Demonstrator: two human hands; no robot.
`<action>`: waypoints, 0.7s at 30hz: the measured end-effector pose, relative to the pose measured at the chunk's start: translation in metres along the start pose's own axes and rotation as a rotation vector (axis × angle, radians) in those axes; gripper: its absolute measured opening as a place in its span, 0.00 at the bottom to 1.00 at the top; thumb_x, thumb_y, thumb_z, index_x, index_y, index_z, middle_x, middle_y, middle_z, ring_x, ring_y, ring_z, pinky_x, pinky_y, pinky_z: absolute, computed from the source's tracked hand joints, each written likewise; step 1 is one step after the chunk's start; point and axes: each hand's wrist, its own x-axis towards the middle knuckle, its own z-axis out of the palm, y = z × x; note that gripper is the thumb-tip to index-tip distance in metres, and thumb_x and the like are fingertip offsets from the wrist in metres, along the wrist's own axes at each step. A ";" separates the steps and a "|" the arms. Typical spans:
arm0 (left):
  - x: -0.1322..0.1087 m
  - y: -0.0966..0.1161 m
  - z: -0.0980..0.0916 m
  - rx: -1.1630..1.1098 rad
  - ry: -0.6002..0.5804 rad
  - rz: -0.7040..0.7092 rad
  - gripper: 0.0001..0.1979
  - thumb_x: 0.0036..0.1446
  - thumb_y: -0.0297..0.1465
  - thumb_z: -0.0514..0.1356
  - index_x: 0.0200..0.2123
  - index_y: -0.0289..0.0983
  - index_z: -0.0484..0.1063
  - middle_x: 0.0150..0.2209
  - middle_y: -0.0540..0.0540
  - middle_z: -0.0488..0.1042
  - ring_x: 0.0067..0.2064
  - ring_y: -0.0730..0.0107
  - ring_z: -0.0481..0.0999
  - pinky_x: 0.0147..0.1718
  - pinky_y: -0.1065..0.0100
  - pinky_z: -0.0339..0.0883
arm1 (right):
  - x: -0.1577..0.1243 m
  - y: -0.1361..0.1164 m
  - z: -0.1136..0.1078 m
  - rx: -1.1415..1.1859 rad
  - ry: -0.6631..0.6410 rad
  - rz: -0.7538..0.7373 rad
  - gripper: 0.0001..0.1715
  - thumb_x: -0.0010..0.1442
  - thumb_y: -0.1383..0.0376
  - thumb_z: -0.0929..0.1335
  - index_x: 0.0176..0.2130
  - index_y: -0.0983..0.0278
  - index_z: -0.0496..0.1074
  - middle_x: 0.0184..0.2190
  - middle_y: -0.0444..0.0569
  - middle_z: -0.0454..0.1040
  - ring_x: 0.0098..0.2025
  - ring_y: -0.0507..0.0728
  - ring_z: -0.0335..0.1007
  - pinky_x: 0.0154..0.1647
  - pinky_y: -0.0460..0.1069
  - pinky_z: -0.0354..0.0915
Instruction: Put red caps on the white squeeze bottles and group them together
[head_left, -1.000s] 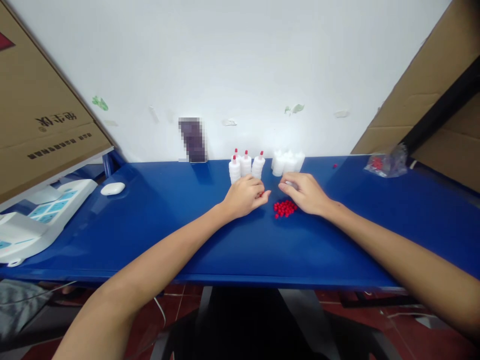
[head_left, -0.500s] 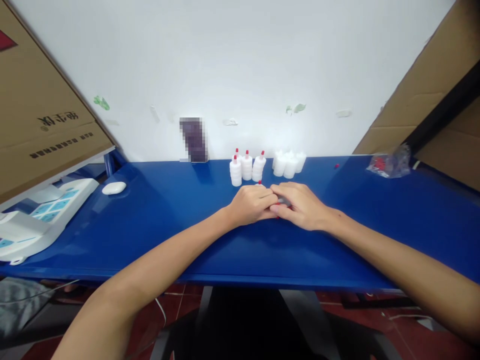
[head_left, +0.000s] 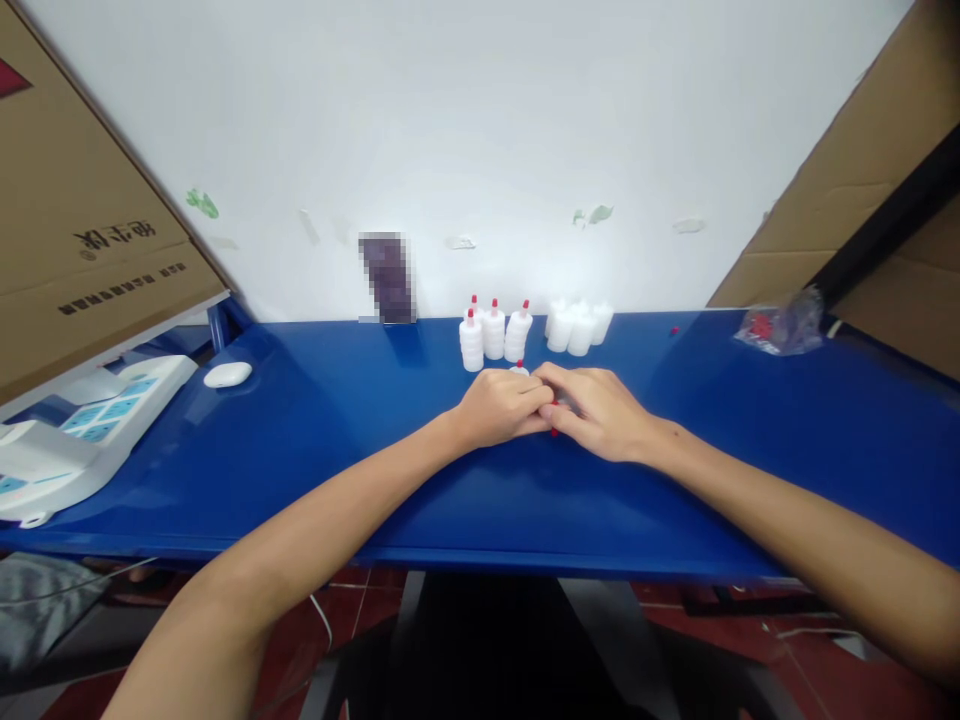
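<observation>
Small red caps, mostly hidden, at and just below the meeting fingertips of left hand and right hand, over a blue table. Fingers of both curled inward; impossible to tell whether closed on anything. Just behind the left hand, a partly hidden red-tipped bottle; beyond, upright, four red-tipped squeeze bottles, then white bottles rightward. Far right, a clear plastic bag containing red pieces.

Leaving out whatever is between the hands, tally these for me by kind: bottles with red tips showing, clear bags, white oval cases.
Red-tipped bottles: 5 (4 grouped, 1 mostly hidden behind the left hand)
Clear bag: 1
White oval case: 1
Total: 7
</observation>
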 end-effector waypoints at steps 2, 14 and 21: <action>-0.001 -0.001 0.001 -0.004 -0.026 -0.001 0.25 0.75 0.39 0.49 0.24 0.37 0.65 0.21 0.51 0.71 0.23 0.75 0.71 0.24 0.69 0.58 | 0.000 -0.002 0.000 0.030 0.002 0.009 0.18 0.61 0.61 0.62 0.51 0.61 0.64 0.26 0.41 0.74 0.27 0.56 0.66 0.32 0.50 0.54; 0.007 0.008 -0.003 -0.034 0.003 0.036 0.21 0.71 0.41 0.56 0.26 0.36 0.70 0.44 0.42 0.81 0.36 0.73 0.80 0.33 0.72 0.74 | -0.001 0.022 -0.001 0.526 0.356 0.081 0.10 0.58 0.64 0.60 0.43 0.57 0.60 0.19 0.37 0.64 0.20 0.55 0.59 0.26 0.51 0.57; 0.007 0.012 0.002 -0.034 0.039 0.116 0.18 0.68 0.39 0.60 0.26 0.37 0.71 0.54 0.41 0.80 0.59 0.57 0.78 0.48 0.62 0.80 | 0.000 0.027 0.001 0.572 0.282 0.044 0.27 0.69 0.43 0.56 0.56 0.56 0.62 0.25 0.40 0.64 0.23 0.54 0.56 0.26 0.52 0.54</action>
